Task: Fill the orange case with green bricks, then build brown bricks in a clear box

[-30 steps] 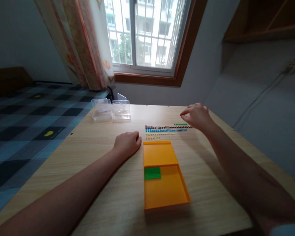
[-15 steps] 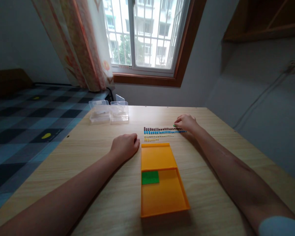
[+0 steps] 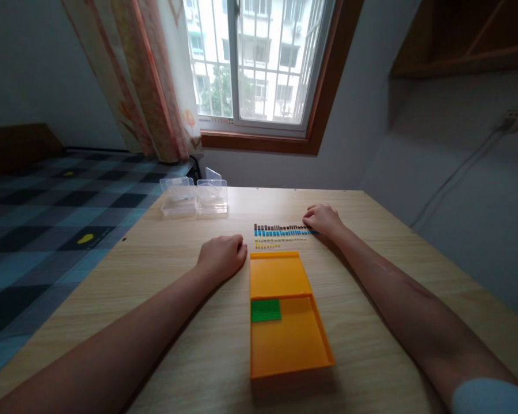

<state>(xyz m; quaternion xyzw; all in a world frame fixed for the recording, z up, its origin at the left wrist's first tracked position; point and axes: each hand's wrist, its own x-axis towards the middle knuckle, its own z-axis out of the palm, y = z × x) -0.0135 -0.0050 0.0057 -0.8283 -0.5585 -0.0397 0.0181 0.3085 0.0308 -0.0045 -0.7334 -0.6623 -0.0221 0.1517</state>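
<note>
My left hand [image 3: 222, 256] lies on the table in a loose fist, just left of the orange tray [image 3: 249, 345], with nothing showing in it. A flat green block piece [image 3: 266, 310] sits in the tray's near compartment, at the upper left. Beyond the tray are rows of tiny pieces: a dark brown row [image 3: 267, 227], a blue row [image 3: 270, 233], a pale row [image 3: 276, 240] and a short yellow row [image 3: 265, 246]. My right hand [image 3: 323, 218] is over the right end of the brown and blue rows, fingertips pinched together. Whatever is between them is hidden.
Clear plastic boxes [image 3: 211, 204] with raised lids stand at the table's far left. The wooden table [image 3: 176, 345] reaches toward a window [image 3: 267, 63]. A bed with a checked cover [image 3: 38, 213] is on the left, and a wall shelf [image 3: 457, 66] hangs at the right.
My right hand has shifted slightly left and down toward the rows. The small green piece at its fingertips is no longer visible. My left hand stays still.
</note>
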